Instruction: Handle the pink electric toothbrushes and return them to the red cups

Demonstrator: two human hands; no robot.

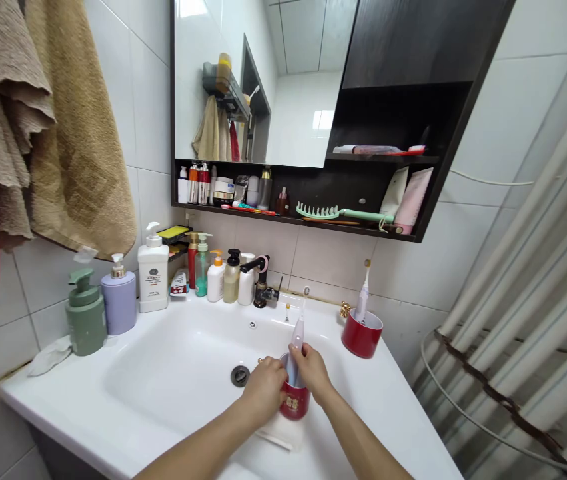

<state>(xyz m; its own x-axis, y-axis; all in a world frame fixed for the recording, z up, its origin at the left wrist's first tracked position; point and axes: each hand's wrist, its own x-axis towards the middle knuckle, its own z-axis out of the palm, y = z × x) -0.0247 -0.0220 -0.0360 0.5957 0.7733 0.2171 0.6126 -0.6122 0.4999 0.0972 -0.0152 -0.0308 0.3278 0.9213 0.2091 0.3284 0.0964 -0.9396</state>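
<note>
My left hand (263, 390) grips the side of a red cup (296, 403) with a white inside, held over a folded white cloth (280, 433) at the front of the basin. My right hand (310, 370) is at the cup's rim, with its fingers around a pale pink-and-white electric toothbrush (296, 337) that stands up out of the cup. The brush's lower part is inside the cup, partly hidden by my fingers. A second red cup (362, 337) holding another electric toothbrush (362, 297) stands on the sink's right side, apart from both hands.
The white sink basin (163, 373) has a metal drain (240, 376) and a black faucet (262, 287). Several pump bottles, including a green one (86, 313), line its back. A mirror cabinet (303, 200) with loaded shelves hangs above. Towels (78, 140) hang left; a striped curtain (513, 300) hangs right.
</note>
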